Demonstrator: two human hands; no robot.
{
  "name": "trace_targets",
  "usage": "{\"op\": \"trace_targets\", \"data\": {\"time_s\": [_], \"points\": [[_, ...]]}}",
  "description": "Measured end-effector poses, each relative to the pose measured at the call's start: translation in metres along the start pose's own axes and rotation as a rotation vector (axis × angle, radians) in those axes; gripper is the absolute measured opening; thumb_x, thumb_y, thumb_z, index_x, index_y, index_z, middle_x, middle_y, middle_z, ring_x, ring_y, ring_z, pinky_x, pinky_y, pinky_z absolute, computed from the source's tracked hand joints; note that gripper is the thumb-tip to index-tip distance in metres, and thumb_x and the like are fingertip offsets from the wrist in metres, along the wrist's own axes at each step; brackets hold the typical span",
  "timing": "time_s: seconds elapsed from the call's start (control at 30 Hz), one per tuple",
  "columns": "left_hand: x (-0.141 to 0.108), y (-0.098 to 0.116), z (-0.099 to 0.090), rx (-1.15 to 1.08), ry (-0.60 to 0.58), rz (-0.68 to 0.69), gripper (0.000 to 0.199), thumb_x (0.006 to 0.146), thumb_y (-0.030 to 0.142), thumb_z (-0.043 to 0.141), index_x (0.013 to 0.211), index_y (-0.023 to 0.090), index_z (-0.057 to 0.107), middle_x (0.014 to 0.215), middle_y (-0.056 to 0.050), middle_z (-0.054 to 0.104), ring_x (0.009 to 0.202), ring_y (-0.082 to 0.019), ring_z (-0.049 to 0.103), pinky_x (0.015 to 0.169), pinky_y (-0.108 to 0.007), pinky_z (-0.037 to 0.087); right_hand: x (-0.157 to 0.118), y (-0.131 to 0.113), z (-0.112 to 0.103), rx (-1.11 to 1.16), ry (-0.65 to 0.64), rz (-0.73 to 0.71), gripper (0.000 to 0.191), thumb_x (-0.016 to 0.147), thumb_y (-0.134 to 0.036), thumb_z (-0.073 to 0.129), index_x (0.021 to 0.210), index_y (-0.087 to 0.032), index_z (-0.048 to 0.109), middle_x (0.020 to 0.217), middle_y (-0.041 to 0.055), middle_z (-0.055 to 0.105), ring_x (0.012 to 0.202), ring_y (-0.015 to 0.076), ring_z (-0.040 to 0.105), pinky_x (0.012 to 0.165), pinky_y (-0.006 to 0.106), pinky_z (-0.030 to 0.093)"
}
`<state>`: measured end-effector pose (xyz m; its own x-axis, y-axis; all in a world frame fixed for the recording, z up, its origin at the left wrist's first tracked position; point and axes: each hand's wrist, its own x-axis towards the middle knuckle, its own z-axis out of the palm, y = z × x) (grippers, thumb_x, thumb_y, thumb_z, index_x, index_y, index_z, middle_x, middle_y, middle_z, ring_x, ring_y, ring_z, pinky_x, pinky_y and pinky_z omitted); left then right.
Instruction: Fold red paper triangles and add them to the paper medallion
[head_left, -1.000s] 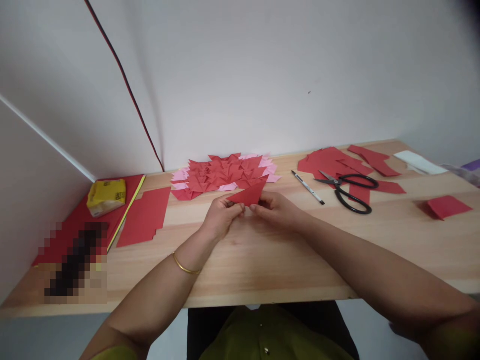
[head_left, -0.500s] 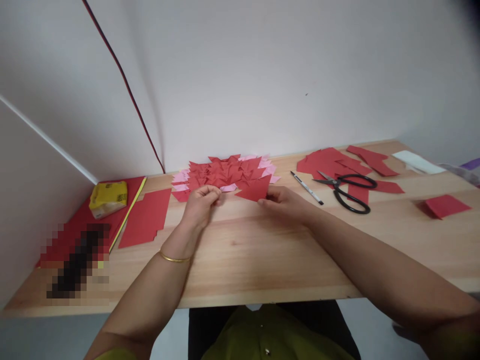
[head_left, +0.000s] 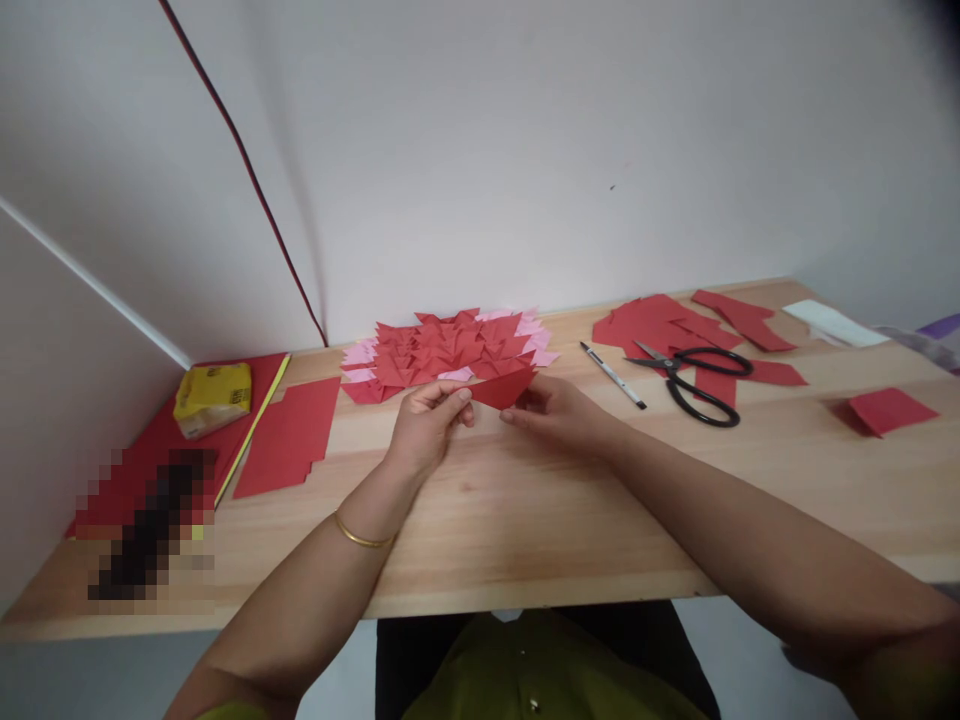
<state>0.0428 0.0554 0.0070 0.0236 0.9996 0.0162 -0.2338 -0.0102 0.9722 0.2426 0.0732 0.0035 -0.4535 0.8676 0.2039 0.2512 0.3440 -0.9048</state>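
A folded piece of red paper (head_left: 501, 388) is held just above the table, between both hands. My left hand (head_left: 433, 415) pinches its left corner between thumb and fingers. At the other end, my right hand (head_left: 547, 408) grips the paper, its thumb low and its fingers partly hidden behind the sheet. Just beyond the hands lies a spread of folded red and pink paper pieces (head_left: 442, 345) with pointed tips, against the wall.
To the right lie a marker (head_left: 613, 375), black-handled scissors (head_left: 705, 362), red paper scraps (head_left: 660, 320) and a folded red square (head_left: 892, 410). On the left are red sheets (head_left: 289, 435), a yellow packet (head_left: 214, 398) and a blurred-out dark object (head_left: 154, 525).
My left hand has moved right and taken hold of the paper's left corner. The paper now looks flatter and narrower, tilted between both hands; my right hand has barely shifted.
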Motion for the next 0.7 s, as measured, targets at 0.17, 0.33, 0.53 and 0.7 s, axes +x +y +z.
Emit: {"op": "trace_targets", "data": {"time_s": [0.17,0.33,0.53,0.7], "points": [[-0.006,0.007,0.001,0.426,-0.028,0.238,0.012,0.075,0.029,0.068,0.08,0.018,0.07,0.062,-0.001,0.063,0.054,-0.011,0.054,0.058,-0.025,0.043,0.0,-0.01,-0.005,-0.24,0.303,-0.215,0.032,0.078,-0.032,0.063,0.108,-0.021,0.058,0.108,0.0101,0.062,0.1,0.0232,0.056,0.087,0.038,0.044],[-0.011,0.01,0.006,0.699,-0.146,0.454,0.012,0.081,0.024,0.06,0.082,0.021,0.072,0.076,-0.005,0.068,0.071,-0.016,0.059,0.068,-0.027,0.044,-0.003,-0.013,0.004,-0.461,0.225,-0.347,0.013,0.078,-0.025,0.061,0.09,-0.022,0.066,0.094,0.0076,0.066,0.094,0.0225,0.057,0.089,0.039,0.037],[-0.013,0.011,0.008,0.724,-0.241,0.476,0.014,0.083,0.023,0.057,0.084,0.021,0.07,0.082,-0.006,0.07,0.078,-0.017,0.06,0.074,-0.029,0.044,-0.002,-0.01,0.01,-0.45,0.179,-0.286,0.006,0.072,-0.017,0.059,0.075,-0.02,0.063,0.082,0.0038,0.066,0.084,0.0186,0.058,0.083,0.034,0.036],[-0.008,0.014,0.001,0.62,-0.164,0.35,0.016,0.082,0.029,0.059,0.074,0.019,0.068,0.061,-0.002,0.062,0.061,-0.015,0.055,0.065,-0.026,0.043,0.001,-0.012,0.0,-0.318,0.173,-0.217,0.008,0.067,-0.012,0.054,0.063,-0.019,0.056,0.067,0.0012,0.061,0.068,0.0149,0.055,0.07,0.029,0.039]]}}
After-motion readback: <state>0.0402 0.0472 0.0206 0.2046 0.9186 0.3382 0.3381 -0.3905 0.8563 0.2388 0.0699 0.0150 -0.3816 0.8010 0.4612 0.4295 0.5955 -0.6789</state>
